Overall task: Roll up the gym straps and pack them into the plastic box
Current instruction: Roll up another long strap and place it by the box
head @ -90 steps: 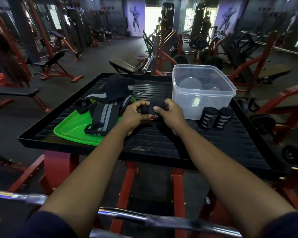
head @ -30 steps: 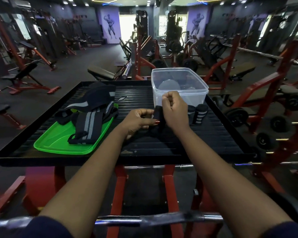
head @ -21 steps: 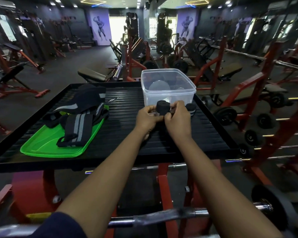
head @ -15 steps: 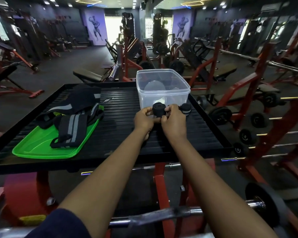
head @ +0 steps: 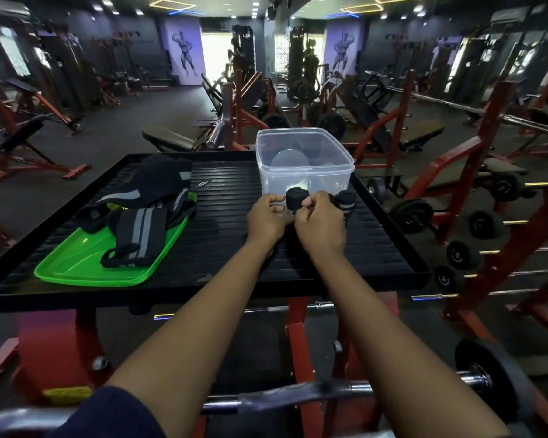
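Left hand (head: 266, 218) and right hand (head: 321, 222) pinch a rolled strap (head: 295, 197) near the box (head: 298, 178), contents unclear; loose straps (head: 140, 229) lie on the green tray (head: 77, 267), left.

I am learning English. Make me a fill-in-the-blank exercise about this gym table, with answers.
1. The left hand and the right hand together hold one ____ black strap.
2. The unrolled straps lie on a tray of ____ colour.
3. The plastic box stands on the black table, to the ____ of that tray.
Missing words: rolled, green, right.
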Motion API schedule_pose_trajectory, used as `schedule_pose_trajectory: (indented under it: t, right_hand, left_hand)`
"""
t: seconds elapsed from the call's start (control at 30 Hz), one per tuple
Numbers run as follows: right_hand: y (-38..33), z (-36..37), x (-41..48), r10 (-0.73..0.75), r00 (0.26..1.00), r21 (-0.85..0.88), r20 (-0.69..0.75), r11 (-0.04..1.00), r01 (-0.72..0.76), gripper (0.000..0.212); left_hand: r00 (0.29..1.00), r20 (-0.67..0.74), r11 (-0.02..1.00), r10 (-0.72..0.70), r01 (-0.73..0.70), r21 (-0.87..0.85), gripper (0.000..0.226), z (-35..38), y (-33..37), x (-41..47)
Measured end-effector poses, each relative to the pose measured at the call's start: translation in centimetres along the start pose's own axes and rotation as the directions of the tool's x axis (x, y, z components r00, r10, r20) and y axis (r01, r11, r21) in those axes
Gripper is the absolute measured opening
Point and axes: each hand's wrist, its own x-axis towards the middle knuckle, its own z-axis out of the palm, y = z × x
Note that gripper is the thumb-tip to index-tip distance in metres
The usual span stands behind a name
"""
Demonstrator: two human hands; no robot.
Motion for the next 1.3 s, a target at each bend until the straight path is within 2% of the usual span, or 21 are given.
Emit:
schedule_pose_trajectory:
  t: [0.13, 0.27, 0.43, 0.57, 0.67, 0.73, 1.07, 1.17, 1.3]
  right_hand:
    - [-1.4, 0.7, -0.5, -0.089, 0.996, -0.029, 0.025, 0.996, 0.090, 0.013]
    - [-3.6, 2.4, -1.1, -0.104, 0.987, -0.011, 0.124, 0.994, 0.106, 0.013]
    - [-6.7, 5.6, -2.4, -0.168, 0.959, 0.030, 0.229, 0.986, 0.165, 0.013]
    - [-9.6, 8.1, -3.6, -0.198, 0.924, 0.043, 0.326, 0.980, 0.195, 0.013]
    - [-11.6, 9.9, -4.3, -0.230, 0.895, 0.056, 0.381, 0.972, 0.226, 0.013]
    - [-12.6, 10.8, -4.5, -0.247, 0.883, 0.067, 0.400, 0.968, 0.240, 0.013]
    - [-15.4, 14.8, -3.7, -0.274, 0.862, 0.098, 0.427, 0.961, 0.257, 0.014]
    - [-15.8, 16.5, -2.8, -0.325, 0.854, 0.117, 0.407, 0.945, 0.304, 0.018]
    - [-16.3, 18.8, -1.0, -0.418, 0.798, 0.035, 0.434, 0.893, 0.449, 0.027]
  left_hand:
    - [0.999, -0.042, 1.000, 0.008, -0.008, -0.005, 0.027, -1.5, 0.5, -0.5]
    - [0.991, -0.133, 1.000, 0.016, -0.014, 0.014, 0.015, -4.3, 0.8, -0.9]
    - [0.973, -0.229, 0.997, 0.022, -0.003, 0.082, 0.017, -9.0, 0.1, -1.2]
    - [0.935, -0.335, 0.966, 0.114, -0.025, 0.257, 0.021, -13.4, 0.0, -1.5]
    - [0.879, -0.422, 0.925, 0.221, -0.051, 0.378, 0.024, -16.3, 0.5, -2.0]
    - [0.864, -0.440, 0.904, 0.246, -0.042, 0.424, 0.024, -17.9, 0.5, -1.9]
    - [0.881, -0.440, 0.838, 0.170, 0.105, 0.535, 0.026, -21.8, 0.0, -0.1]
    - [0.875, -0.460, 0.779, 0.147, 0.184, 0.599, 0.028, -22.6, -0.3, 1.3]
    - [0.908, -0.420, 0.701, -0.006, 0.303, 0.646, 0.026, -24.6, -1.8, 3.3]
